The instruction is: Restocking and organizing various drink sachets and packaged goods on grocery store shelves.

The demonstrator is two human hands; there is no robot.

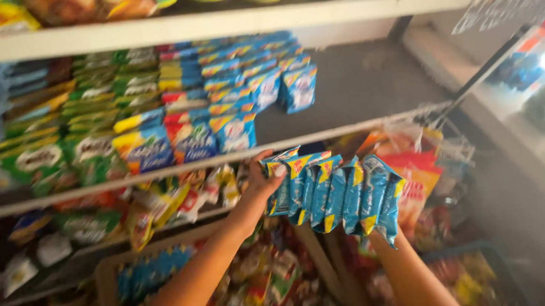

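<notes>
Both hands hold a row of blue packets point(333, 193) pressed between them, raised just below the shelf point(322, 137); the left hand point(263, 180) is closed on the row's left end; the right hand is hidden behind the packets, its grip unclear; similar packets point(237, 98) lie stacked on the shelf.

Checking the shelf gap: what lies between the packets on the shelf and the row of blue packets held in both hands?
In the head view, the white shelf edge crosses between the shelved blue packets and the held row of blue packets.
</notes>
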